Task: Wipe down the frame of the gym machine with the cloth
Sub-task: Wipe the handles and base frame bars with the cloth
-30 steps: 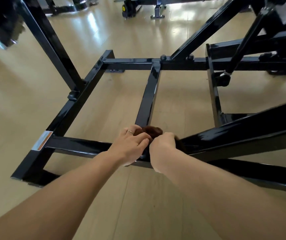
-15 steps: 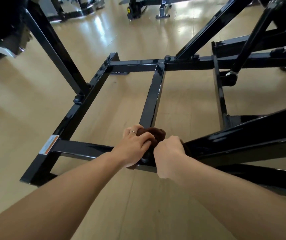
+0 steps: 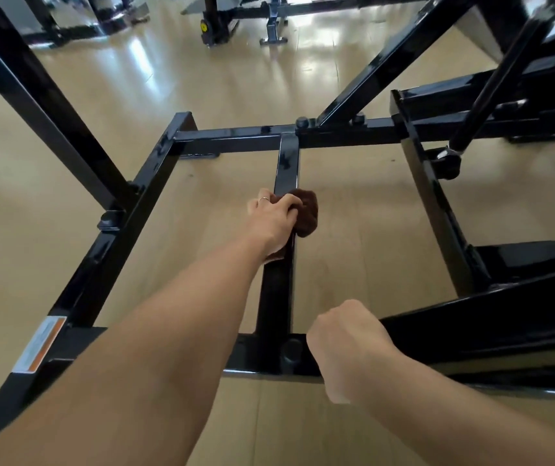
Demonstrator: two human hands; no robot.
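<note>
Nearest to the camera, the right hand [image 3: 343, 344] is at the near crossbar [image 3: 256, 359] of the black frame [image 3: 128, 210]; its fingers are hidden, so I cannot tell if it grips. Further away, the left hand [image 3: 274, 220] holds the brown cloth [image 3: 307, 211] on the middle bar [image 3: 286, 169], fingers curled around it. Behind is the wooden floor [image 3: 222, 79].

The gym machine frame [image 3: 236, 134] is a glossy black assembly of square steel tubes lying flat on the floor, with diagonal struts rising from it. Its centre crossbar [image 3: 288, 169] joins the far rail to the near rail. A dark brown cloth [image 3: 307, 213], bunched into a wad, sits on the centre crossbar near its midpoint, draped over the bar's right edge. An orange-and-white label [image 3: 39, 344] is fixed at the frame's near-left corner.
</note>
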